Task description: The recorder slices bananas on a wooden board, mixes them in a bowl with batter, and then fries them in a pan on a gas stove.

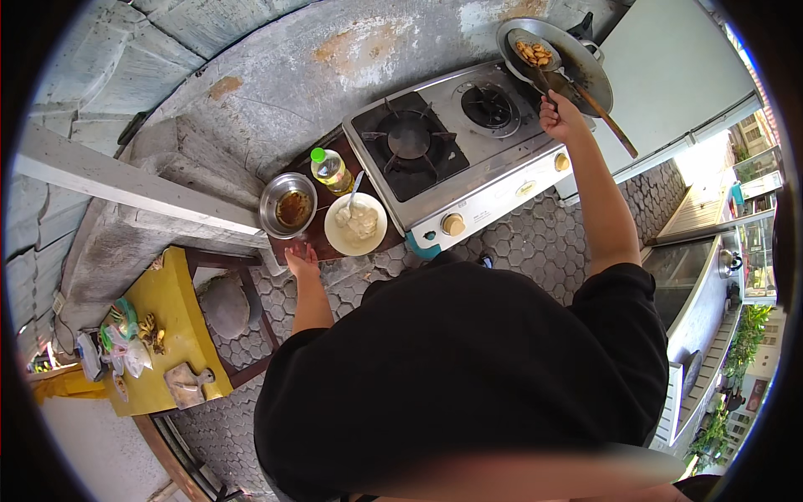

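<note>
At the upper right my right hand (559,117) is closed around the dark handle of a metal skimmer (535,63), which holds browned fried pieces (534,53). The skimmer rests in or over a large wok (590,69), beside a utensil with a long wooden handle (605,119). My left hand (302,260) is empty, palm up with fingers apart, just below a steel bowl (268,204) with brown residue inside. Right of that bowl stand a white bowl of pale batter (361,227) with a spoon (356,189) in it and a green-capped bottle of yellow liquid (332,170).
A two-burner gas stove (401,207) fills the middle, against a rough concrete wall (276,94). At the left, a yellow-covered table (188,326) holds plastic bags (133,354), bananas (150,332) and a wooden board (185,384). A white post (144,182) slants down beside the bowls.
</note>
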